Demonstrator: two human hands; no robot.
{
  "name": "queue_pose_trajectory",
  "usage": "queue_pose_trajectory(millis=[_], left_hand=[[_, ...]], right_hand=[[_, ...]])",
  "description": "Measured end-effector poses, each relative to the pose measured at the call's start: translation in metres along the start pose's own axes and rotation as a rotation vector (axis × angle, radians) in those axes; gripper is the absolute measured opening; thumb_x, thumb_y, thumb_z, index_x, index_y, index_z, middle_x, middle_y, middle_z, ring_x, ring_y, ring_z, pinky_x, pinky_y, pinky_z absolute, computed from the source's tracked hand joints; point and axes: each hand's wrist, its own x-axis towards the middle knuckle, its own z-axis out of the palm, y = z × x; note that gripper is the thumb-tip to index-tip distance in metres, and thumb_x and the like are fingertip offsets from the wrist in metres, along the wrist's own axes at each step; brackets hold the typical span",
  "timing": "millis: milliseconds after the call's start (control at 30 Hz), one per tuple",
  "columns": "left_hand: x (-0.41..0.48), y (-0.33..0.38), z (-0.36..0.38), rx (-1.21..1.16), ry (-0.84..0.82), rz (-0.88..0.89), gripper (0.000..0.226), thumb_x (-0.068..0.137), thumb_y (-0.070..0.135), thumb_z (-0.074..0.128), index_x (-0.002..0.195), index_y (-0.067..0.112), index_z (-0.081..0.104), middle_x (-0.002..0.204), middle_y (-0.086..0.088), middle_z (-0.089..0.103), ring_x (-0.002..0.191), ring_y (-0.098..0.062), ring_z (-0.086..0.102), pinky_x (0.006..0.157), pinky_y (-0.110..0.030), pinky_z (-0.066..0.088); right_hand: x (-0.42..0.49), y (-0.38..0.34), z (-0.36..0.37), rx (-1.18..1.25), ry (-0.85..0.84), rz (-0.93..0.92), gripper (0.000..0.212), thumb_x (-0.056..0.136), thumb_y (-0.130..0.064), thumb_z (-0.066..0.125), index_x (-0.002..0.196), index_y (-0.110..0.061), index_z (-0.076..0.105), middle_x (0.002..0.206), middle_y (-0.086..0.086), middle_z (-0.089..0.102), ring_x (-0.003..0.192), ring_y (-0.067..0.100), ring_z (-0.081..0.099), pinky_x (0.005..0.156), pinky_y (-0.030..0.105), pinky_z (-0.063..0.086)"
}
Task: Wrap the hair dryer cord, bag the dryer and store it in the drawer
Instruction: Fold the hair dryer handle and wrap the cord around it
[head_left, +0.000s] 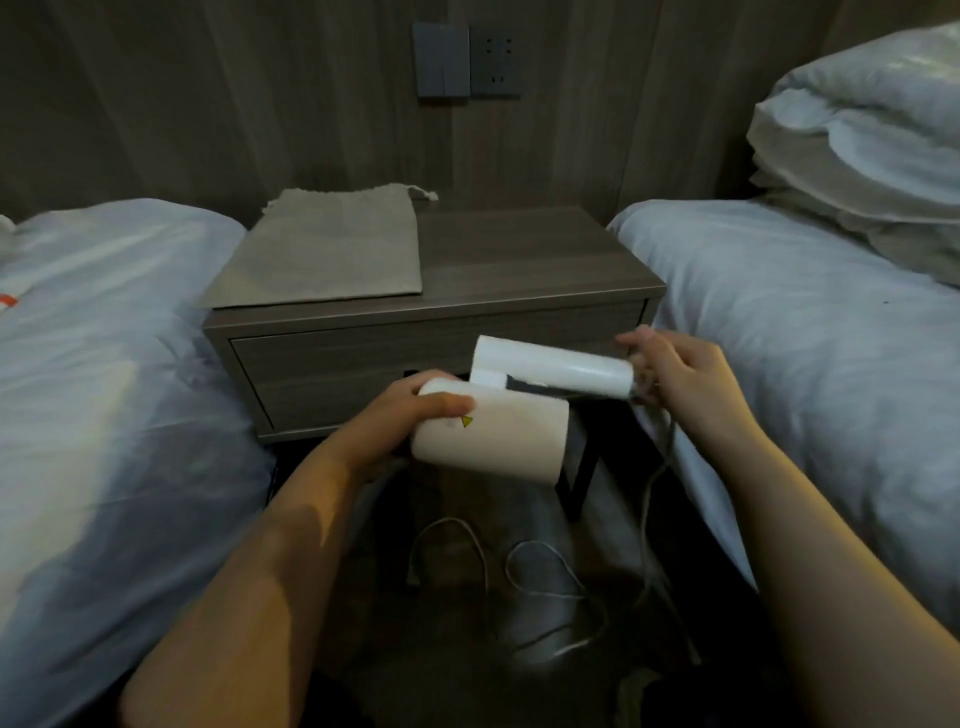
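The left hand has its fingers curled round the far end of the hair dryer, thumb on top of the white barrel. The right hand is closed at the butt of the folded handle, its fingers pinching the cord where it leaves the handle, though blur hides the exact grip. The dryer hangs in the air between the two sets of fingers.

Below the right fingers the cord drops slack to the floor and lies there in loose loops, so no turns are on the dryer yet. The wrapping step looks to be only starting.

Next, I judge, the right fingers must draw the slack up and lay it in even turns round the handle while the left fingers hold the barrel steady, without tangling the loops.

Beyond the fingers the drawer is closed. Above it, the flat drawstring bag lies on the bench, well apart from both hands. A bed flanks each side.
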Motion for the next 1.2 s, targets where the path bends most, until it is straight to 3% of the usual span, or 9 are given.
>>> queue_pose_trajectory(millis=[133,267,400,533,633,867,967,1033,1200], left_hand=[[0.000,0.001,0.000,-0.270,0.104,-0.164,0.016,0.083,0.039,0.055,0.089,0.024,0.058,0.082,-0.007,0.058,0.069,-0.024,0.059,0.053,-0.026,0.049],[0.001,0.002,0.009,-0.454,0.137,-0.261,0.019,0.082,0.045,0.053,0.092,0.028,0.057,0.083,-0.013,0.062,0.059,-0.033,0.065,0.049,-0.027,0.052],[-0.001,0.007,0.024,-0.592,0.082,-0.337,0.033,0.082,0.050,0.051,0.092,0.021,0.062,0.073,-0.014,0.068,0.056,-0.032,0.065,0.051,-0.025,0.052],[-0.004,0.010,0.033,-0.707,0.090,-0.351,0.038,0.082,0.051,0.053,0.093,0.017,0.064,0.071,-0.015,0.069,0.062,-0.032,0.064,0.053,-0.026,0.053],[-0.002,0.013,0.033,-0.728,0.184,-0.358,0.039,0.081,0.050,0.056,0.103,0.018,0.061,0.083,-0.016,0.068,0.068,-0.033,0.063,0.050,-0.029,0.055],[0.000,0.017,0.031,-0.714,0.401,-0.210,0.038,0.081,0.046,0.062,0.108,0.020,0.055,0.103,-0.013,0.063,0.086,-0.032,0.064,0.058,-0.035,0.053],[-0.001,0.013,0.033,-0.571,0.501,-0.133,0.039,0.080,0.042,0.066,0.111,0.020,0.056,0.105,-0.007,0.061,0.096,-0.028,0.062,0.064,-0.036,0.054],[-0.001,0.012,0.036,-0.445,0.551,-0.065,0.040,0.079,0.038,0.068,0.112,0.018,0.057,0.103,-0.004,0.061,0.090,-0.022,0.062,0.065,-0.036,0.055],[0.000,0.008,0.038,-0.117,0.583,0.065,0.033,0.075,0.032,0.073,0.102,0.023,0.057,0.095,0.006,0.057,0.087,-0.011,0.057,0.075,-0.035,0.054]], right_hand=[[0.009,0.015,0.000,0.163,-0.009,0.089,0.022,0.096,-0.018,0.046,0.097,-0.007,0.065,0.072,0.009,0.064,0.055,0.004,0.061,0.059,0.016,0.050],[0.017,0.036,0.013,-0.050,0.130,-0.039,0.018,0.096,-0.009,0.045,0.101,-0.013,0.062,0.065,0.000,0.058,0.059,0.010,0.056,0.068,0.029,0.045],[0.012,0.047,0.036,-0.125,0.123,0.001,0.020,0.099,-0.014,0.036,0.103,-0.015,0.056,0.059,0.001,0.056,0.054,0.014,0.051,0.061,0.030,0.042],[0.001,0.055,0.063,-0.212,-0.022,0.051,0.021,0.100,-0.019,0.033,0.087,-0.027,0.047,0.055,0.002,0.058,0.041,0.005,0.054,0.058,0.031,0.045],[-0.006,0.056,0.070,-0.265,-0.190,0.122,0.015,0.099,-0.023,0.035,0.105,-0.019,0.048,0.066,0.009,0.062,0.044,0.013,0.055,0.057,0.034,0.051],[-0.036,0.024,0.069,-0.807,-0.811,0.047,0.072,0.091,-0.020,0.049,0.149,-0.016,0.007,0.135,0.020,0.049,0.114,0.034,0.055,0.080,0.029,0.039],[-0.044,-0.001,0.065,-0.896,-0.893,-0.049,0.055,0.091,-0.018,0.049,0.142,-0.012,0.030,0.138,0.017,0.044,0.122,0.033,0.048,0.090,0.031,0.039],[-0.044,-0.014,0.060,-0.947,-0.900,-0.097,0.043,0.089,-0.010,0.049,0.132,-0.011,0.043,0.127,0.015,0.053,0.115,0.030,0.053,0.082,0.029,0.039],[-0.041,-0.023,0.043,-0.927,-0.728,-0.217,0.026,0.093,-0.019,0.047,0.113,-0.023,0.063,0.106,0.004,0.068,0.098,0.020,0.063,0.086,0.037,0.051]])
